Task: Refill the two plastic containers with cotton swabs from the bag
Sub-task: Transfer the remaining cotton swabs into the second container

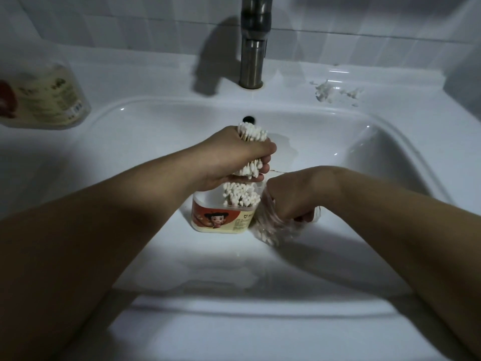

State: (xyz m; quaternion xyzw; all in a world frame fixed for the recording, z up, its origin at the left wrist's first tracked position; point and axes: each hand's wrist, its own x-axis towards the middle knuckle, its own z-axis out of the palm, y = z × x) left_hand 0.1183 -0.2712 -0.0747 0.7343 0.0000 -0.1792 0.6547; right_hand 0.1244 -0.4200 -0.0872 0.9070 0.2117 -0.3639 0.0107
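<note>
container (221, 220) label print illegible, bottle (46, 97) label txt too blurred

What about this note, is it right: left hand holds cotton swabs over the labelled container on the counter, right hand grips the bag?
Wrong on one point: the head view shows the labelled container standing in the sink basin, not on the counter. The left hand does hold cotton swabs over it, and the right hand grips the bag.
</note>
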